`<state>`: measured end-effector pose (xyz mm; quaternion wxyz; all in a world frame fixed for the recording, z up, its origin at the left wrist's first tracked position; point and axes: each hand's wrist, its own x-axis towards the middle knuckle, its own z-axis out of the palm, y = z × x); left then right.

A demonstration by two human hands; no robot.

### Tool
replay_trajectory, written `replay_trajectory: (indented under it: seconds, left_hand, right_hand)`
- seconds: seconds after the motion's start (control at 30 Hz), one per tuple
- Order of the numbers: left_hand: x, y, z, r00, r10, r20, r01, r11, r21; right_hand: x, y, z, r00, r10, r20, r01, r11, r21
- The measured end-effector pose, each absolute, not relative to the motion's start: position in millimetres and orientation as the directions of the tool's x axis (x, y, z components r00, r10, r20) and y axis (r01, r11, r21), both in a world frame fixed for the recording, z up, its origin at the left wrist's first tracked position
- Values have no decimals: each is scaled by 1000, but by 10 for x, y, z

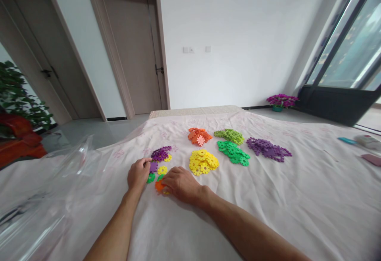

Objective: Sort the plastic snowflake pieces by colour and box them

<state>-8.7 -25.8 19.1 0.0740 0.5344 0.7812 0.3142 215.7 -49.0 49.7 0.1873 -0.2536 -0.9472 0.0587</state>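
Observation:
My left hand [138, 175] rests at the left side of a small mixed group of flat plastic interlocking pieces, its fingers loosely bent and fingertips by a purple square piece [153, 167]. Just behind is a dark purple pile [161, 153]. My right hand [181, 183] reaches over the near part of the group, fingers together and bent down beside an orange piece [159, 186]; what lies under the fingertips is hidden. Between the hands lie a yellow flower-shaped piece [162, 170] and a green piece [151, 178].
Sorted piles stand behind and to the right: yellow [204, 161], orange [199, 136], light green [229, 135], green [233, 152] and purple [268, 149]. Clear plastic bag [50, 205] lies at left on the wrinkled tablecloth [297, 201]. A blue item [347, 140] sits far right.

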Motion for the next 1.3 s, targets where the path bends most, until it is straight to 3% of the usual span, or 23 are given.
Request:
replay_trajectory:
  seconds: [0.13,0.37,0.57,0.7,0.87,0.97,1.13,1.3]
  left_hand:
    - [-92,-256,183,-413,880,232,788,219,575]
    - [-119,-237,133,-409,880,242,784,203,586]
    - [-119,-229,122,-415,879,237,792,221,569]
    - [-111,-240,135,-408,878,252,797,207,568]
    - [-114,-236,143,-392,883,258,801,190,568]
    - [-114,-231,139,-397,883,252,799,197,569]
    - [-107,-233,134,-408,881,240,788,207,580]
    - [-101,-239,148,-407,880,245,789,203,580]
  right_hand:
    - [2193,-428,498,-728,581,362,526,814,-248]
    - [2499,74,573,-302,833,464,583,546,-601]
    - [2862,784,699,30,958,284,488,234,-841]
    - [3024,1165,805,133,973,188,444,111,-889]
    - [3142,1245,803,172,965,198,476,95,-874]
    - [3079,1061,734,103,961,255,515,168,-840]
    - [2716,448,613,-333,847,415,518,532,-670]
    - [2357,-168,505,-663,679,315,442,695,-567]
